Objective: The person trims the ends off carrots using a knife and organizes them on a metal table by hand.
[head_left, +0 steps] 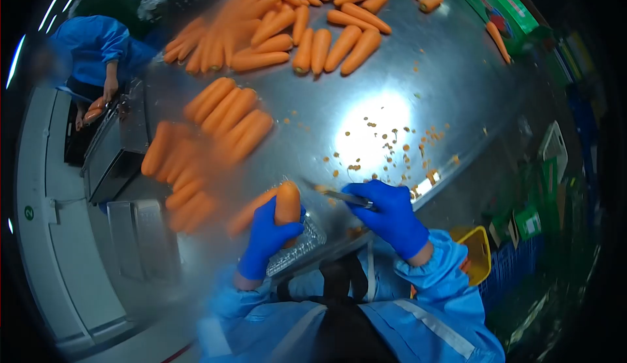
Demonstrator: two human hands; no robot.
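Note:
My gloved left hand [264, 239] is wrapped round a thick carrot [287, 201], its blunt end pointing up and away from me. In my gloved right hand [390, 219] is a knife [356, 199], gripped by the handle with its blade towards the carrot but apart from it. A small orange piece seems to be at the blade's tip, though that spot is blurred. Another carrot [251, 214] lies just left of my left hand. Under that hand is a sheet of clear bubbled plastic [313, 239] near the table's edge.
Rows of carrots [228, 111] lie to the left on the steel table [313, 121], with a larger heap [281, 16] behind. Cut carrot bits [388, 144] are scattered at right. A green box [503, 3], a yellow crate [480, 252] and a co-worker [91, 46] are around.

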